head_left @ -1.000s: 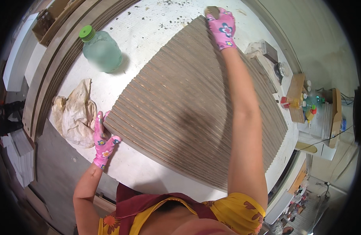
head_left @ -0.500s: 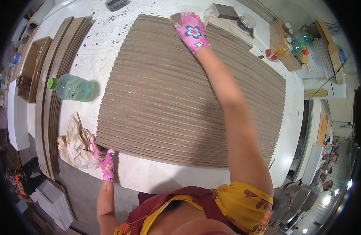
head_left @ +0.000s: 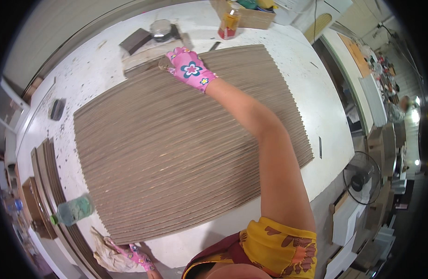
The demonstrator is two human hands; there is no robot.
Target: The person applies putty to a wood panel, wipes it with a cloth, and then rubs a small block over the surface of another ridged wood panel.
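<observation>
Clutching a brown pad (head_left: 163,64), right hand (head_left: 188,68) touches ridged panel (head_left: 167,149); left hand (head_left: 138,257) unclear in grip

The ribbed panel (head_left: 176,158) looks like wood, matt and furrowed, on a table (head_left: 332,149) whose white top seems smooth (dark specks pepper its left side). The brown pad (head_left: 164,64) in the right hand (head_left: 189,69) looks rough; the pink glove (head_left: 192,70) is matt fabric. Toward the near-left corner are a translucent plastic bottle (head_left: 75,210) and crumpled cloth (head_left: 109,258); at the far edge, a glossy clear jar (head_left: 161,29) and matt cardboard box (head_left: 255,19).
</observation>
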